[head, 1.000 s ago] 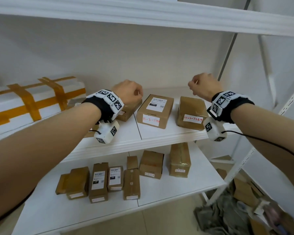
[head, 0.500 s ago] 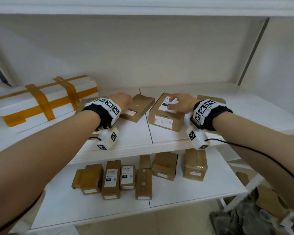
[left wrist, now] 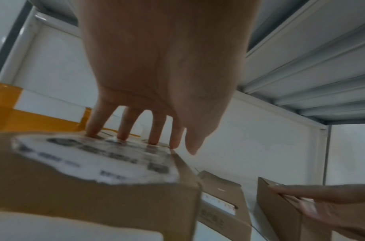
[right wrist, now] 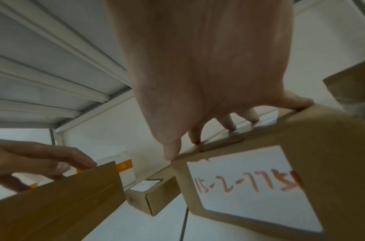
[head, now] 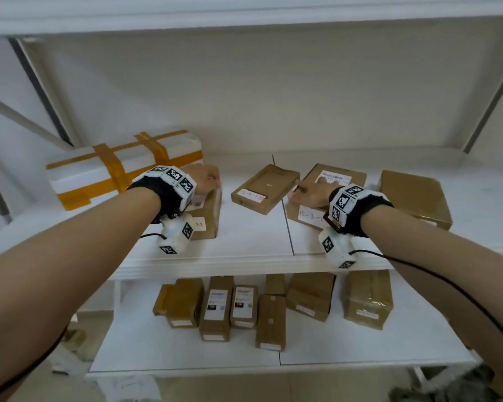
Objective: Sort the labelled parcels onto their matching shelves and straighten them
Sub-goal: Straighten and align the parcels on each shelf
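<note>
Left hand (head: 204,178) flat on the left parcel (head: 208,211), fingers straight; right hand (head: 312,194) flat on the labelled parcel (head: 311,216), mid-frame on the shelf (head: 244,256). Best slid squarely, light pressure, edges parallel to shelf front.

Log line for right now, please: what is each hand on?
left hand: fingertips on parcel by taped white box | right hand: fingers on parcel 15-2 | phase: straightening, upper shelf

Brown parcels (head: 264,188), white labels (right wrist: 251,187) red-scrawled; white box (head: 122,166) orange-taped.
</note>
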### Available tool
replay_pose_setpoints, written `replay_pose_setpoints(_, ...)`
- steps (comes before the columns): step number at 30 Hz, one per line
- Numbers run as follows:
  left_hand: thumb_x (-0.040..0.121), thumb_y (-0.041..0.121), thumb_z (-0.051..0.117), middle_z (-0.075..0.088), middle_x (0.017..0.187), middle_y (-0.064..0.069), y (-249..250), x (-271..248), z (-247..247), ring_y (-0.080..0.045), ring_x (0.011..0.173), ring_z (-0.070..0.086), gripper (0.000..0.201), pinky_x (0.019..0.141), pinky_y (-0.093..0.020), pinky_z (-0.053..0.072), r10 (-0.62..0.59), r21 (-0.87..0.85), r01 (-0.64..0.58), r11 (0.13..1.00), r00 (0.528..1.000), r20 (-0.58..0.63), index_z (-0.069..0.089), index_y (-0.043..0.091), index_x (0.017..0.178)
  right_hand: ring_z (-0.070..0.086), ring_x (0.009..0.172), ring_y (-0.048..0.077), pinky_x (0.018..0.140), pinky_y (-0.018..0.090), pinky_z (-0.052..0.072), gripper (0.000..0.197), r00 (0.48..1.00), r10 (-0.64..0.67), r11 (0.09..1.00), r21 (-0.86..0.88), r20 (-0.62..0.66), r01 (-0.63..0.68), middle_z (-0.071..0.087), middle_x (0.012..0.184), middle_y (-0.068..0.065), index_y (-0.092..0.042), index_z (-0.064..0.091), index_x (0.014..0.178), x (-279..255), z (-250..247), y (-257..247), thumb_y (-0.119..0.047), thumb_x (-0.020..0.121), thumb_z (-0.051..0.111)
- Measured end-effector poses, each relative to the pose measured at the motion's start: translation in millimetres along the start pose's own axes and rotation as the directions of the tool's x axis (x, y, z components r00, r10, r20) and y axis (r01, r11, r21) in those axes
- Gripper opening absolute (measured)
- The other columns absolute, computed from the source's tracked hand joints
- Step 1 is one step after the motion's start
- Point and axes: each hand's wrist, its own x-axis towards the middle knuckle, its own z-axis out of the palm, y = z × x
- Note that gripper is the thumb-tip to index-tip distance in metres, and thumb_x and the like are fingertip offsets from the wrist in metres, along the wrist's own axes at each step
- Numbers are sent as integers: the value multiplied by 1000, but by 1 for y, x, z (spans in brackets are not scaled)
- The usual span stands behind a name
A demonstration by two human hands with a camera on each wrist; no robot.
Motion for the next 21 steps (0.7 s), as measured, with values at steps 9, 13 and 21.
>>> replay_pose_setpoints(9, 104, 52, 26, 32, 159, -4, -32, -8, -15, -26, 144, 32, 55, 120, -43, 22, -58, -327, 90, 941, 993, 106, 37, 23, 151, 8, 152, 39, 120, 60, 16, 87, 991, -103, 994, -13, 86, 104, 26, 160, 12, -47, 17, 154, 9, -8, 8, -80, 77, 40)
replay_pose_setpoints(13, 107, 42, 28, 41, 152, 3, -38, -18, -18, -22, 141, 36, 48, 111, -36, 27, -53, -664, 136, 735, 988, 144, 41, 22, 148, 15, 149, 42, 119, 60, 18, 110, 990, -113, 991, -59, 84, 118, 38, 153, 7, -53, 15, 151, 28, -1, 14, -91, 49, 33)
replay_pose_setpoints(21, 95, 43, 59, 53, 139, 6, -76, -35, -16, -22, 130, 45, 26, 102, -39, 36, 2, -446, 22, 895, 999, 53, 65, 36, 118, -2, 150, 47, 118, 60, 11, 94, 1000, -11, 1000, -8, -7, 11, -2, 166, 15, -45, -5, 157, 3, 7, 0, -84, 84, 39)
